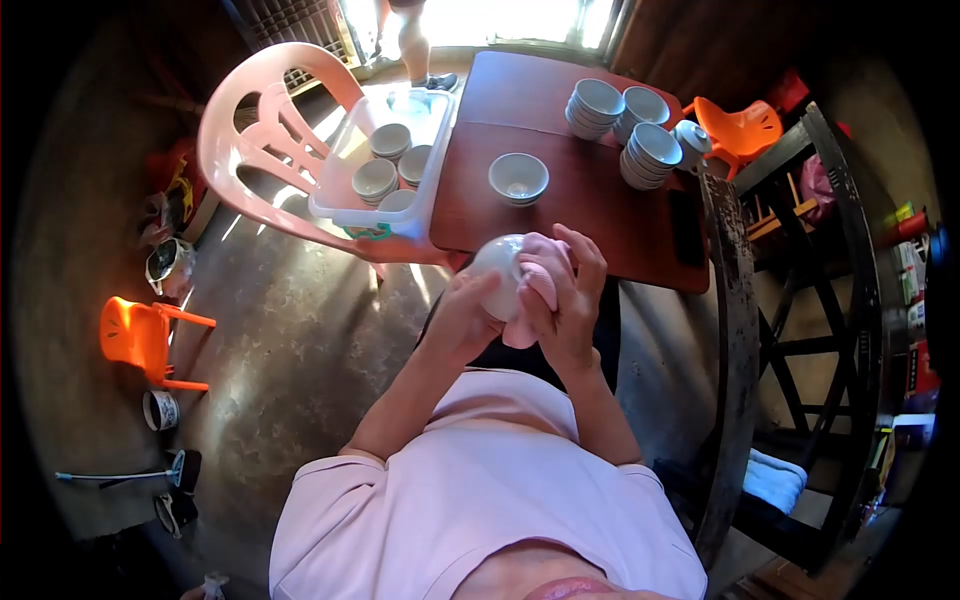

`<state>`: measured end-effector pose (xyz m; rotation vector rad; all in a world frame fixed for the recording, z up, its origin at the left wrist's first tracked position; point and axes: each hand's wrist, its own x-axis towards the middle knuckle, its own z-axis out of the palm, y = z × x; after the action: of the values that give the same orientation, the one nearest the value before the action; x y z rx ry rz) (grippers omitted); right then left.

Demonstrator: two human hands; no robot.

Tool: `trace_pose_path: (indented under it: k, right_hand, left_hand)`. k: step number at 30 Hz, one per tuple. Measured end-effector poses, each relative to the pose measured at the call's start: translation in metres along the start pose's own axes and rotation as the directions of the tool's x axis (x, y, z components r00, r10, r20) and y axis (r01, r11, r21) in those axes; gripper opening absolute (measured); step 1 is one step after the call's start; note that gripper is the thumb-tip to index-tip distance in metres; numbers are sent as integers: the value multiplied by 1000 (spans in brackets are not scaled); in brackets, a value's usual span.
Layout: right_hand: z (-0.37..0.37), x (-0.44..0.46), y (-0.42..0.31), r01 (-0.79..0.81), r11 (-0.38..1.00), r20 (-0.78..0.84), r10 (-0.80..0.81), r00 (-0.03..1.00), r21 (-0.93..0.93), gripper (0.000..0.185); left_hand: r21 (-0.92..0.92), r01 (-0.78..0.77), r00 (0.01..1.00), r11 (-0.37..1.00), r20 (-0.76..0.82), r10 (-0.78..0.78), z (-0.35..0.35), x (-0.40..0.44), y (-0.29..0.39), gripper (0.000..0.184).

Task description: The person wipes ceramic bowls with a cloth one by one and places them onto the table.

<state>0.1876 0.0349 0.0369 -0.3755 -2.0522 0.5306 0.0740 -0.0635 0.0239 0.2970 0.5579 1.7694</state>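
Held bowl [500,258]: partly covered by pink cloth [545,247] and left hand [468,312]. Bystander's leg [413,48]: upper body cut off by top edge. Nearest bowl in tub [397,200]: lower part obscured by tub wall [345,213]. Small goods, far right [913,262]: unidentifiable.

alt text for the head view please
The left hand holds a white bowl and the right hand a pink cloth against it. Ahead, stacked bowls stand on a brown table, more in a clear tub on a pink chair.
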Motion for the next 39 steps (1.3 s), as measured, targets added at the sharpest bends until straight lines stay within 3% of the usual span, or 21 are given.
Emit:
trace_pose_path:
  k: [5,7,8,10,12,13,15,17,19,20,22,24,25,27,28,30,31,33,35,38,39]
  right_hand:
    - [-15,-9,20,-193,921,265,103,959,338,25]
    - [-18,-13,24,-561,333,397,446,802,758,31]
    - [-18,-10,21,-500,254,311,534,786,828,34]
    - [-12,-5,7,-428,590,144,467,872,685,29]
    - [-2,-2,7,214,973,100,-223,970,90,32]
    - [2,2,-17,188,979,259,-162,952,-79,24]
    - [7,6,2,170,984,202,-178,963,60,16]
    - [9,3,28,-241,871,295,118,948,429,20]
    - [5,2,53,-615,332,568,236,789,715,26]
    - [17,-8,53,-274,412,246,120,962,869,31]
    - [15,-14,56,-521,263,425,346,836,812,32]
    - [-1,1,25,-512,528,373,353,858,678,28]
    - [-9,8,15,-224,869,306,89,948,440,22]
    - [-15,15,1,116,987,397,-151,906,109,19]
    - [-15,14,9,36,975,362,-115,925,219,21]
    - [0,-4,33,-379,626,296,238,925,682,26]
    - [9,-16,41,-521,243,388,434,813,818,28]
    - [38,-38,47,-279,-744,609,210,765,607,38]
    - [36,-39,55,-356,-723,673,202,711,593,38]
    - [10,-12,49,-663,-8,597,446,667,748,34]
    - [2,-3,38,-639,390,549,327,769,663,33]
  left_hand:
    - [-47,-28,1000,998,-9,28,-8,6,10,43]
    - [-64,-62,998,996,-28,61,-8,6,14,44]
    - [-18,-64,998,998,-18,63,-9,6,17,43]
    - [147,-64,996,987,-50,72,-11,7,10,43]
    - [335,-101,995,937,14,103,-21,8,-3,40]
    - [699,-305,949,647,168,267,-17,4,-6,35]
    - [788,-163,959,593,268,-92,-40,0,-3,29]
    - [749,-88,964,656,229,-132,-22,-4,-1,20]
    - [704,-2,972,710,167,-163,-7,-8,-2,18]
    - [649,-14,970,761,194,-148,-10,-7,-5,28]
    - [620,-82,970,780,230,-81,-7,-5,-5,29]
    - [630,-81,969,772,231,-87,-7,-6,-3,29]
    - [658,-59,957,751,250,-145,-15,-6,-5,27]
    - [749,-189,948,636,309,-82,-16,-7,-10,25]
    - [651,-100,956,752,271,-107,-8,-8,-7,21]
    - [748,-81,960,659,237,-151,-13,-9,-7,17]
    - [766,-113,965,632,236,-114,-7,-9,-9,17]
    - [819,-339,920,463,391,-18,-14,-5,-16,18]
    - [906,-252,959,340,281,-38,-4,-5,-16,19]
    - [764,-23,974,645,164,-159,2,-7,-3,20]
    - [658,119,972,744,77,-223,-1,-6,1,22]
